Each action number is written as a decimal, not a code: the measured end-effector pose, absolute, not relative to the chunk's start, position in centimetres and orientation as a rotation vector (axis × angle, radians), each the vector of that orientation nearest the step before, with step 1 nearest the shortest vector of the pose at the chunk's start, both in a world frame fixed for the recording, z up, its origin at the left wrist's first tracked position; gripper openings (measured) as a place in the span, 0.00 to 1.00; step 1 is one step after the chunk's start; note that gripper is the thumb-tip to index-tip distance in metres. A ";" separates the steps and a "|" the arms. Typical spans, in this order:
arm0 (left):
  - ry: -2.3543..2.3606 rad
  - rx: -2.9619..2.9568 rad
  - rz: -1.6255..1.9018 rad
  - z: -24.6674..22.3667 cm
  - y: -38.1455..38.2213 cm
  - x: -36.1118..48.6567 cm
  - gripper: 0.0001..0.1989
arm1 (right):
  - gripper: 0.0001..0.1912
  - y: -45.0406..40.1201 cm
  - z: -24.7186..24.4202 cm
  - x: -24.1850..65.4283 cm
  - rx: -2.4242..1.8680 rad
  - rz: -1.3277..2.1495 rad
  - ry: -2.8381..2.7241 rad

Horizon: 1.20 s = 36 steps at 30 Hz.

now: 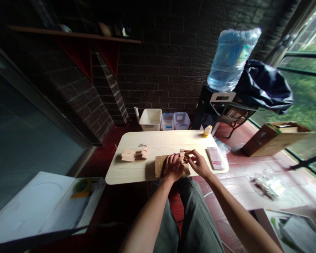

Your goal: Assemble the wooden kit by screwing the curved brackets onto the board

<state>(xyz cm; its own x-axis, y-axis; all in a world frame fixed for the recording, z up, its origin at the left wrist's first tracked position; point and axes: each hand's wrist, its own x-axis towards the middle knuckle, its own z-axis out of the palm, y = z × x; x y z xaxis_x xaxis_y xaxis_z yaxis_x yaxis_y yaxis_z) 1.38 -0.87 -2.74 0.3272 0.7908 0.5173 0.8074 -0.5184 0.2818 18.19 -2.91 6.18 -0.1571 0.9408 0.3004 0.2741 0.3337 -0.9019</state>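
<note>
- My left hand (pixel 173 168) lies over the tan, boxy block (pixel 159 166), its fingers side by side on the top; I cannot tell whether the thumb clamps it.
- My right hand (pixel 186 157) has thumb and forefinger brought together on a small, yellowish piece (pixel 185 159), too small to make out, beside the left fingertips.
- Just beyond, a pale wooden piece (pixel 182 154) with a squared outline stands at the block's right end.
- All of this is at the near edge of the counter (pixel 163 140), a smooth, light wood-grain top with rounded corners.
- To the left lie flat, pinkish-tan wooden parts (pixel 133 155), straight-edged, some with curved ends, and thin dark bits (pixel 141 145) behind them.
- To the right are a clear, yellow-based bottle (pixel 207 131) and a flat, pinkish rectangle (pixel 215 158), blurred out.
</note>
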 end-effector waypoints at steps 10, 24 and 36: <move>-1.502 -2.514 -1.038 -3.1 -0.9 1.4 0.18 | 0.16 -2.2 6.1 18.6 -1.108 0.871 -1.679; -1.524 -2.556 -1.019 -2.8 -1.0 1.3 0.19 | 0.14 -2.2 6.2 19.6 -1.161 0.818 -1.759; -1.478 -2.558 -1.022 -2.0 -1.0 1.3 0.18 | 0.13 -0.1 11.2 19.2 -1.259 0.452 -2.501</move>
